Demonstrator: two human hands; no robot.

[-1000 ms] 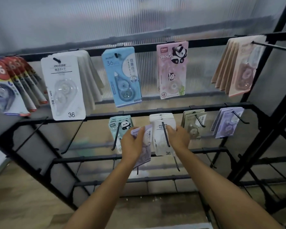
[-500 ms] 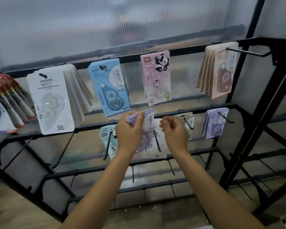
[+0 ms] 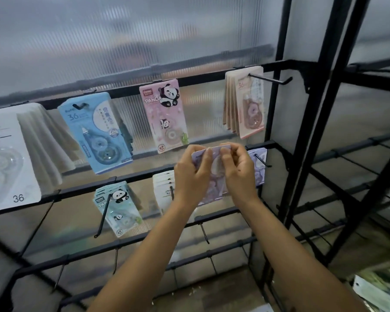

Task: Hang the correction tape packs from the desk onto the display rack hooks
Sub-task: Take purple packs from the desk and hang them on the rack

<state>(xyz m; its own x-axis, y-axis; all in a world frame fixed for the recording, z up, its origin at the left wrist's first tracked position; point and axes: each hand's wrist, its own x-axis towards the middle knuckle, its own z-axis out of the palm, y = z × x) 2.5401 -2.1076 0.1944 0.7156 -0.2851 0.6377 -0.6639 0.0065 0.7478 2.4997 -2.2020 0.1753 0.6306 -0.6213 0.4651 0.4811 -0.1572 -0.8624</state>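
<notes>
Just left of the purple packs (image 3: 259, 164) on the rack's (image 3: 286, 140) right hook, your left hand (image 3: 193, 176) and right hand (image 3: 239, 174) both pinch one purple pack (image 3: 214, 154) by its top edge.

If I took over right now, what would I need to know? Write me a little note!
Left hand and right hand: both pinch the top edge of one purple correction tape pack, held in front of the rack, not on a hook.
Where things are: matching purple packs hang on the middle-row hook just to the right.
Done: pink panda, blue, beige, teal panda and white packs already hang.
Left: slide the held pack onto a hook, probably the purple one.
</notes>
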